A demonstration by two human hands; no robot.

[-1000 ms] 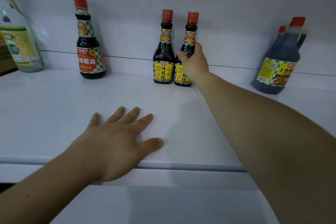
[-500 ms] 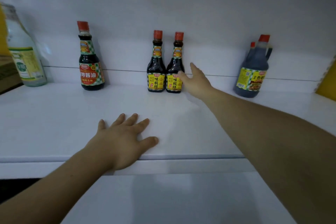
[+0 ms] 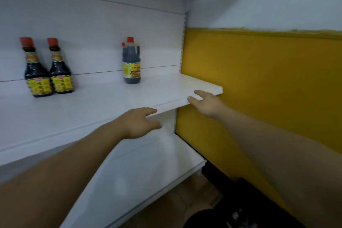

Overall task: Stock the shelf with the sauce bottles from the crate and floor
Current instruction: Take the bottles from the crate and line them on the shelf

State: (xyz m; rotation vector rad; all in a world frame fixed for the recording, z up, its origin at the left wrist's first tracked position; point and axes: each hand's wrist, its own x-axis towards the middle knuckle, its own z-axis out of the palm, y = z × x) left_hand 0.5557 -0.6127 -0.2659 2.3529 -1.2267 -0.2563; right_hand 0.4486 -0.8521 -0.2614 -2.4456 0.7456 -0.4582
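Both your hands, left hand (image 3: pixel 140 122) and right hand (image 3: pixel 207 103), hang slack and hold nothing at the shelf (image 3: pixel 111 105) edge, so fetch another bottle from below next.

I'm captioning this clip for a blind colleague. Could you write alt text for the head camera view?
Both hands are empty and open at the front edge of a white shelf: the left hand near the middle, the right hand by the right corner. Two small sauce bottles stand side by side at the back left, a larger jug further right, against a yellow wall.
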